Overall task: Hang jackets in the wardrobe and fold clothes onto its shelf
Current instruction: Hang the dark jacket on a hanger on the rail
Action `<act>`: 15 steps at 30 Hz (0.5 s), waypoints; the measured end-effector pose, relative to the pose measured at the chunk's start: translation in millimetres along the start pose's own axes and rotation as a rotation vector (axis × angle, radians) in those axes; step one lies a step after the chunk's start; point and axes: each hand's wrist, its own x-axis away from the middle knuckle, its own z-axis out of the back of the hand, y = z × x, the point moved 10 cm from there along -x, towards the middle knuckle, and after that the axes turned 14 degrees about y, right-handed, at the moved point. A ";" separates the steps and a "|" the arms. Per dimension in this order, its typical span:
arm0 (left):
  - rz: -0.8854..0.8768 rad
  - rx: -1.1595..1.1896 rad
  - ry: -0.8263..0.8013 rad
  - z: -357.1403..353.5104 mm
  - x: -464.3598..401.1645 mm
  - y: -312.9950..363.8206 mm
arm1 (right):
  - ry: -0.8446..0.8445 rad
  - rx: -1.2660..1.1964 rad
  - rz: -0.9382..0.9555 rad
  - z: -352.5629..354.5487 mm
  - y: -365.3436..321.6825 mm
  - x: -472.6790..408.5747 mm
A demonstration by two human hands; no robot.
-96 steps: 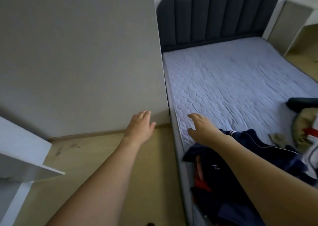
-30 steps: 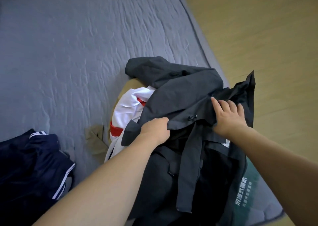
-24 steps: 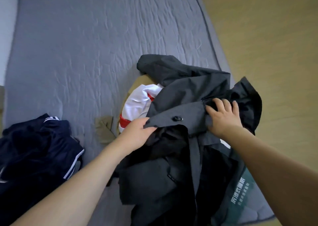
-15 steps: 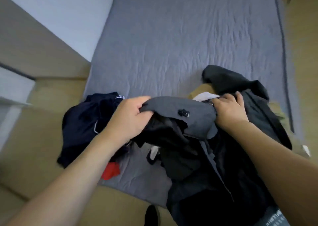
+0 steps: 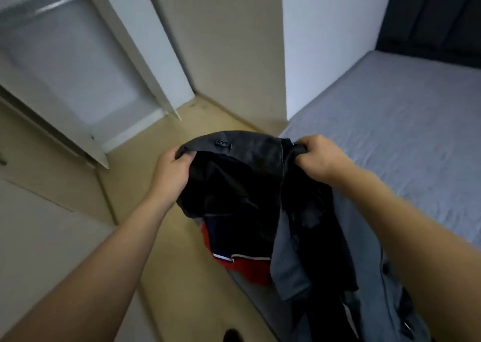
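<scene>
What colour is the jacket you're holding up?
Dark grey jacket with a black lining, seen in the head view.

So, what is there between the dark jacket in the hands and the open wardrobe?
In the head view, only bare wooden floor lies between the dark jacket and the open wardrobe; nothing stands on that stretch.

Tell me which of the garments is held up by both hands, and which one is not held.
The dark grey jacket, with a button near its top edge, is gripped by the left hand and right hand. The navy and red garment below it is not held.
</scene>
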 end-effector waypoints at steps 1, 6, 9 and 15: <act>0.046 0.028 0.031 28.3 -21.7 -3.7 | 0.000 -0.001 0.059 -6.5 -45.8 -15.4; -0.280 -0.297 0.617 192.3 -95.3 48.0 | 0.048 0.004 0.313 -26.9 -278.8 -83.9; -0.581 -0.117 0.462 218.2 -102.5 86.1 | 0.088 -0.004 0.408 -39.7 -395.4 -116.1; -0.225 0.051 -0.021 198.9 -196.0 50.0 | 0.167 -0.023 0.522 -94.2 -536.3 -172.1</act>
